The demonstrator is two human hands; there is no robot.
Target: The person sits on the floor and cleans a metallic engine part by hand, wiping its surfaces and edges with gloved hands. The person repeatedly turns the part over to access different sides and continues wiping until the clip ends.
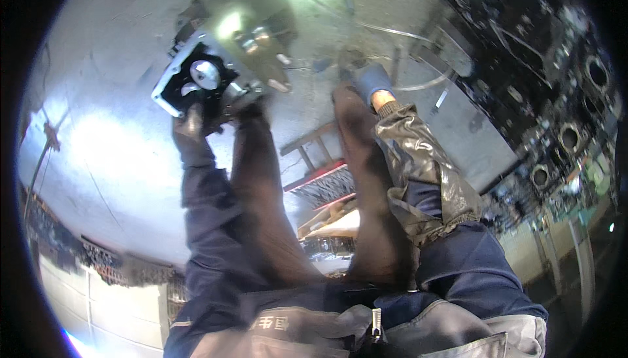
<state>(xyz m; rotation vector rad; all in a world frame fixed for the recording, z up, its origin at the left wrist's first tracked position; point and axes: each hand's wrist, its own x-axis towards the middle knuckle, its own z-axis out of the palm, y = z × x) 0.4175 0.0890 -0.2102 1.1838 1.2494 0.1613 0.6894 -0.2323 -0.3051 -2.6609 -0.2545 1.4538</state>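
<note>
My left hand point(191, 125), dark and smeared, reaches forward at the left. It grips the near edge of a metal housing point(171, 89), a silvery flanged casting with a dark cavity and round shiny parts inside. Part of the fingers is hidden behind the casting. Toward the middle, my right hand point(374, 80) is in a blue glove, with a bare wrist above a shiny brown oversleeve. It is beside the far end of my right leg; its fingers are blurred, and whether they hold anything does not show.
A large black engine block point(523, 63) with round bores fills the right side. A pale curved strip point(425, 83) lies left of it. Between my legs are a ladder-like metal frame point(307, 142) and a red-edged object point(324, 184). Grey floor point(104, 89) spreads at left.
</note>
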